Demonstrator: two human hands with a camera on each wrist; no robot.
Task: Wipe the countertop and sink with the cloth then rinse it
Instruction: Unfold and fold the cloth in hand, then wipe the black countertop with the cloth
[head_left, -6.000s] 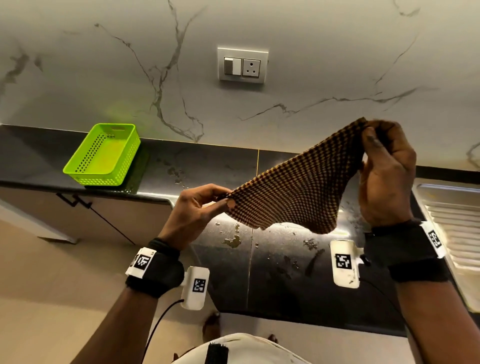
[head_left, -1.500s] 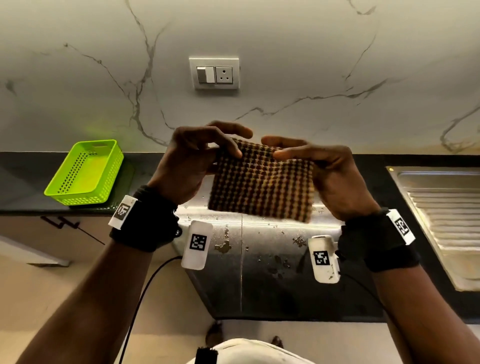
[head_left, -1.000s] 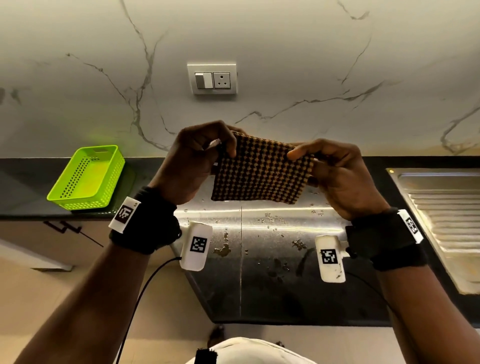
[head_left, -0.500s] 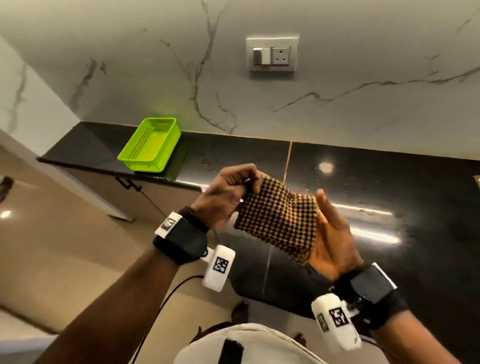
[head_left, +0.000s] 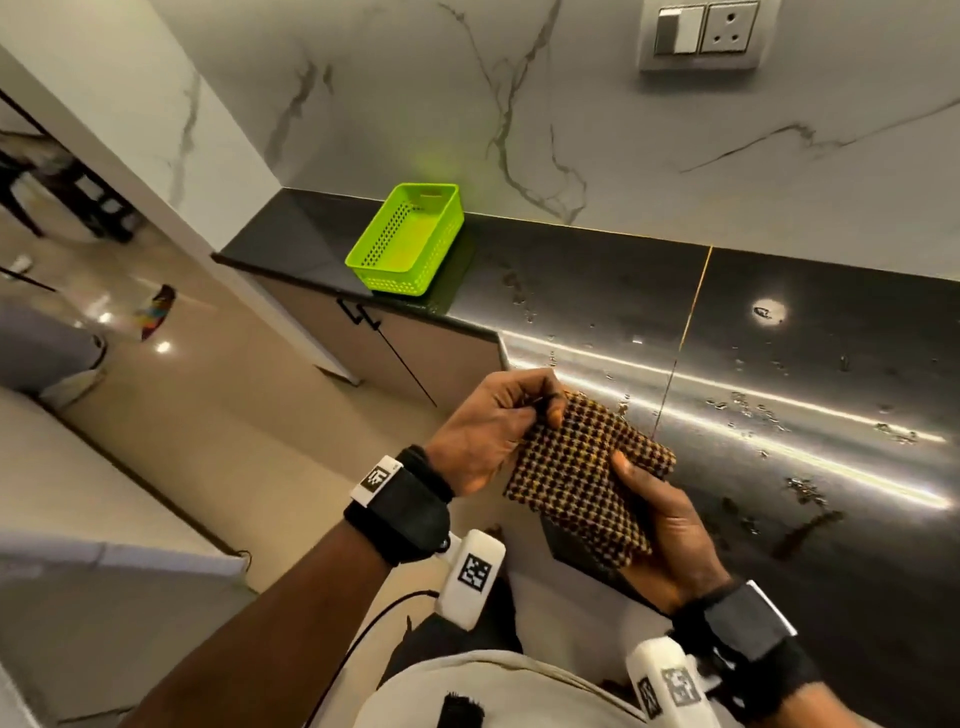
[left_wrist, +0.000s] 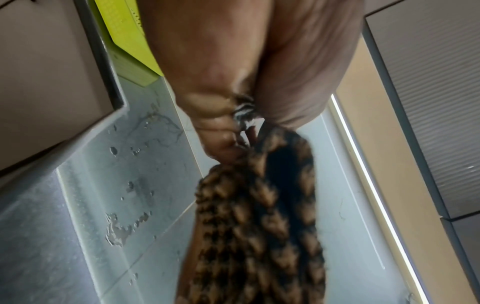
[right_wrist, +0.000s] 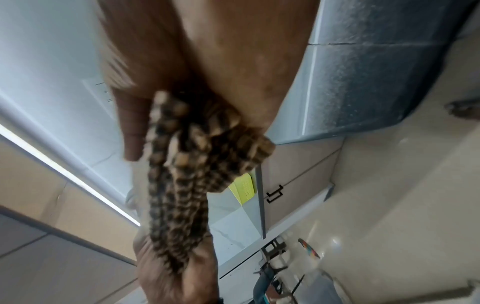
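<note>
A brown-and-black checked cloth (head_left: 582, 473), folded into a small rectangle, is held in the air above the front edge of the black countertop (head_left: 810, 374). My left hand (head_left: 498, 426) pinches its upper left corner with curled fingers; the left wrist view shows the cloth (left_wrist: 259, 226) hanging from that pinch. My right hand (head_left: 660, 525) holds the cloth from below, thumb pressed on top; the right wrist view shows the folded layers (right_wrist: 187, 164) between thumb and palm. The sink is out of view.
A lime-green perforated basket (head_left: 410, 236) stands at the countertop's far left end. Water drops and smears (head_left: 800, 488) dot the countertop. A switch and socket plate (head_left: 698, 34) is on the marble wall. Cabinet doors and tiled floor lie to the left.
The cloth went from spread between both hands to folded small. Over the last half second the hands dropped lower and the right hand closed under the cloth; the view swung left, losing the sink.
</note>
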